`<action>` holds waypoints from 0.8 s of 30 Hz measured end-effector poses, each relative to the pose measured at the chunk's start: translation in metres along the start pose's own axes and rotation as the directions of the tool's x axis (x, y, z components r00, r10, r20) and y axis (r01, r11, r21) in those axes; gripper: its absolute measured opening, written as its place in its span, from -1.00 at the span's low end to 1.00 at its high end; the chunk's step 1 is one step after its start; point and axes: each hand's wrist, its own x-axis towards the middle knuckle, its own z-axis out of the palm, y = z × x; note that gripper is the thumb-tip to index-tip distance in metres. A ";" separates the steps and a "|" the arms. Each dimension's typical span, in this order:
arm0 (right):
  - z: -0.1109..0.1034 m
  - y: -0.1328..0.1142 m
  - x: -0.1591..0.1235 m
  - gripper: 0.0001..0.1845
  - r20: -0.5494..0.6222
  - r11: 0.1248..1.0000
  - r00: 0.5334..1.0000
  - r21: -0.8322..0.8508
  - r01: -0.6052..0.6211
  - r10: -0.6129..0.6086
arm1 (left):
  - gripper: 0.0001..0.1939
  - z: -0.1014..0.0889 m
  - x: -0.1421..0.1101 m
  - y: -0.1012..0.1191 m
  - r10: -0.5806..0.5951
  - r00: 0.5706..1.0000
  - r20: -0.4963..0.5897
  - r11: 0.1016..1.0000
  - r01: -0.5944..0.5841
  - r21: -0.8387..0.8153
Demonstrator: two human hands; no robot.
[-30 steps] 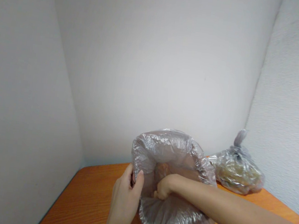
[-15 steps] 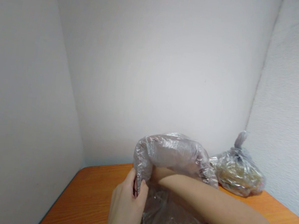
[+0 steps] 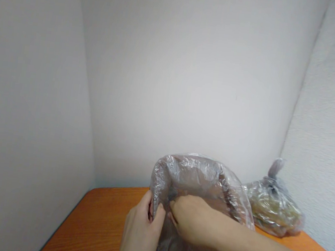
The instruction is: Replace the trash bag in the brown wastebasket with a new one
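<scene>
Clear plastic bag rim in narrow left hand grip; right hand grip unclear, inside.

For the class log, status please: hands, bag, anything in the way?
Left hand pinching clear plastic bag edge. Right hand at its mouth. Knotted bag beside it.

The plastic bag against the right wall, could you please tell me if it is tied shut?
Tied shut: the plastic bag is gathered into a knot, with a tail standing up.

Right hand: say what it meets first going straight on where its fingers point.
The right hand would likely meet the plastic bag wall first, beside the left hand; depth is unclear.
</scene>
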 end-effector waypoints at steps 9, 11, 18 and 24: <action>-0.004 0.098 -0.049 -0.40 -0.670 0.988 0.738 0.149 0.031 0.078 | -0.78 0.001 0.004 -0.002 0.019 1.000 -0.014 0.993 -0.021 -0.120; -0.004 0.118 -0.038 -0.44 -0.602 0.952 0.790 0.294 0.080 0.120 | -0.77 0.000 0.006 -0.002 0.024 1.000 -0.009 0.991 -0.025 -0.135; -0.024 0.138 0.001 -0.44 -0.411 0.765 0.894 0.630 0.136 0.179 | -0.76 -0.006 0.011 -0.011 0.042 0.999 0.014 0.984 -0.039 -0.176; -0.005 0.148 0.020 -0.33 -0.165 0.317 0.941 0.946 0.067 0.294 | -0.74 -0.009 0.014 -0.017 0.031 0.999 -0.007 0.976 -0.032 -0.217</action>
